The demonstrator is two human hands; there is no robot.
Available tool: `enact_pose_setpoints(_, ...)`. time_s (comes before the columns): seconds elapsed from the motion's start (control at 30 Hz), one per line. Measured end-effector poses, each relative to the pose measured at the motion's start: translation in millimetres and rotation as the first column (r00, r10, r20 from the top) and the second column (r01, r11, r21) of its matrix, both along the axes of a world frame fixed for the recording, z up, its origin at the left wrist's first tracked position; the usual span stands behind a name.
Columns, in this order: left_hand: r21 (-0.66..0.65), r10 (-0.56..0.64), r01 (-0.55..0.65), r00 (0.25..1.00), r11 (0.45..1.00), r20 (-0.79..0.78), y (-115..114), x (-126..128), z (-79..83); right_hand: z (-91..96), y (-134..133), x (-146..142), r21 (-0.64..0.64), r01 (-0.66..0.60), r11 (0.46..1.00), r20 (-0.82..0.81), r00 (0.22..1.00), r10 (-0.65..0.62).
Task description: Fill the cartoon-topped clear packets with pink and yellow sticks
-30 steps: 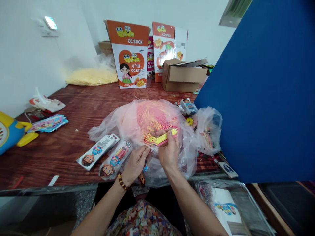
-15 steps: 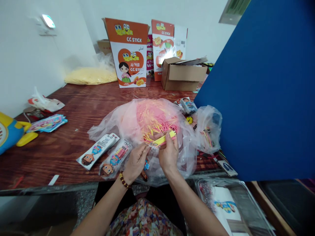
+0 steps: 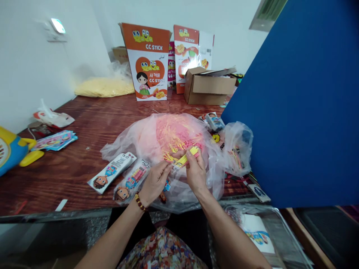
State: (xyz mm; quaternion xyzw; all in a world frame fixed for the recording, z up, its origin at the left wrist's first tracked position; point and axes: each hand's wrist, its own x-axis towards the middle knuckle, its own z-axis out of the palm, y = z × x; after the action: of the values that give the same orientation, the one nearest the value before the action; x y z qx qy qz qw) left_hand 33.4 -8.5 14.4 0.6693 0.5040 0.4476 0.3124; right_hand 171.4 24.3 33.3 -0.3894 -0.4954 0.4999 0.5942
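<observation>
My right hand [image 3: 196, 173] is closed around a small bundle of yellow and pink sticks [image 3: 187, 157], held just above a clear plastic bag [image 3: 146, 138] heaped with pink and yellow sticks. My left hand [image 3: 155, 182] pinches the near end of a printed packet [image 3: 165, 186] that hangs below it, its fingertips meeting the bundle's left end. Two printed stick packets [image 3: 112, 172] [image 3: 131, 180] lie on the wooden table [image 3: 92, 127] left of my hands.
A smaller plastic bag [image 3: 238, 147] sits right of the heap, against a big blue board [image 3: 297, 112]. Orange CC STICK cartons [image 3: 147, 61] and a brown cardboard box [image 3: 209, 86] stand at the back. Flat packets [image 3: 54, 140] and a yellow toy [image 3: 11, 149] lie at the left.
The stick bundle in my right hand has tilted up and shifted slightly left toward my left fingertips. My left hand has risen a little to meet it.
</observation>
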Motion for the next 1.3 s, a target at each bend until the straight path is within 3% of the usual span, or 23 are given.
enact_pose_setpoints(0.27, -0.159, -0.003, 0.043, 0.970, 0.986, 0.244, 10.6, 5.9, 7.7, 22.8, 10.8, 8.2, 0.002, -0.249, 0.968, 0.118, 0.962, 0.247)
enact_pose_setpoints(0.4, -0.180, 0.036, 0.028, 0.938, 0.983, 0.344, 19.4, 11.3, 11.8, 28.0, 20.8, 14.9, 0.005, -0.274, 0.962, 0.083, 0.959, 0.272)
enact_pose_setpoints(0.47, -0.156, 0.041, 0.018, 0.930, 0.988, 0.366, 23.0, 13.8, 14.4, 33.6, 22.6, 19.2, 0.058, -0.289, 0.956, 0.202, 0.941, 0.272)
enact_pose_setpoints(0.6, -0.126, 0.013, 0.046, 0.904, 0.991, 0.428, 27.1, 14.7, 17.4, 41.7, 25.4, 32.0, 0.122, -0.409, 0.904, 0.470, 0.826, 0.310)
enact_pose_setpoints(0.73, -0.120, 0.027, 0.038, 0.868, 0.992, 0.496, 27.5, 7.6, 16.5, 34.4, 32.3, 45.6, 0.069, -0.413, 0.908, 0.419, 0.838, 0.349)
enact_pose_setpoints(0.9, -0.063, -0.014, 0.048, 0.895, 0.997, 0.447, 19.9, -5.1, 21.0, 30.4, 32.5, 48.3, 0.080, -0.331, 0.940, 0.512, 0.823, 0.246)
enact_pose_setpoints(1.1, 0.043, 0.113, -0.133, 0.943, 0.990, 0.314, 8.8, -8.7, 34.3, 46.8, 27.3, 37.8, 0.088, -0.367, 0.926, 0.439, 0.848, 0.295)
enact_pose_setpoints(1.2, 0.026, 0.176, -0.193, 0.935, 0.981, 0.309, 10.4, -9.4, 35.6, 48.3, 29.2, 30.9, 0.049, -0.398, 0.916, 0.386, 0.853, 0.350)
enact_pose_setpoints(1.3, -0.046, 0.160, -0.155, 0.900, 0.987, 0.406, 13.0, -12.6, 33.6, 43.7, 32.9, 23.3, -0.026, -0.345, 0.938, 0.267, 0.902, 0.339)
